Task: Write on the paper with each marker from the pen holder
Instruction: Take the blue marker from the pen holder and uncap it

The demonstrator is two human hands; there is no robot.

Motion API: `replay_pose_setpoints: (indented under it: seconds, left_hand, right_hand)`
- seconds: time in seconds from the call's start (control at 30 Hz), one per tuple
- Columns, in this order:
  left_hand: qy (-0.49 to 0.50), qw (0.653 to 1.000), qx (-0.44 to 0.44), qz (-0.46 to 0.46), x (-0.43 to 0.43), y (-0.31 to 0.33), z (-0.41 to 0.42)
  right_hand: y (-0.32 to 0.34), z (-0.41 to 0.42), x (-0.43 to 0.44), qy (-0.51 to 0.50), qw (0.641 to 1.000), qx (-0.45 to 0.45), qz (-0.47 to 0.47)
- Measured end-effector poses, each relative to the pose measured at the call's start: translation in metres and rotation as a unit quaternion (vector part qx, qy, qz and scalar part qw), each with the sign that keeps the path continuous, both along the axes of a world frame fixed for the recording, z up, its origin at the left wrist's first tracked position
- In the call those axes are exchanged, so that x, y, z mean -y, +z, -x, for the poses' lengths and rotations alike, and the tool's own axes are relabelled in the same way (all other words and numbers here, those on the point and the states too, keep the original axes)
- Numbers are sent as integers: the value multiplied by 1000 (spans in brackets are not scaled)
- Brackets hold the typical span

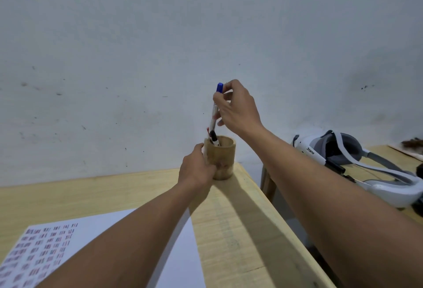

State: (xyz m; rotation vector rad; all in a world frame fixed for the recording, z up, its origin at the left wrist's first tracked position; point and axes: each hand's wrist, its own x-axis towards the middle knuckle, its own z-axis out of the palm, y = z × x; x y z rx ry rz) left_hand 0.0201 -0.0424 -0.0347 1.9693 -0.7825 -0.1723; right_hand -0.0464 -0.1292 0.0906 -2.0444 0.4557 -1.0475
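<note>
A bamboo pen holder stands near the far right corner of the wooden table. My left hand grips its left side. My right hand pinches the upper part of a blue-capped marker, held nearly upright with its lower end at the holder's mouth. A black-capped marker leans inside the holder, and a bit of red shows behind it. The white paper, covered with several rows of short red, blue and black strokes, lies at the lower left, partly under my left forearm.
A white and grey headset rests on a second wooden surface to the right, across a gap from the table's right edge. A pale wall rises just behind the table.
</note>
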Motion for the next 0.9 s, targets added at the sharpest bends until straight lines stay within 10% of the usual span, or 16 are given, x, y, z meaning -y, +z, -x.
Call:
replay_pose_setpoints:
  seconds: [0.57, 0.9]
  left_hand:
    - [14, 953, -43, 298, -139, 105, 5]
    - [45, 954, -22, 295, -185, 108, 13]
  right_hand:
    - [9, 29, -98, 51, 986, -94, 124]
    - [-3, 30, -139, 41, 991, -61, 114]
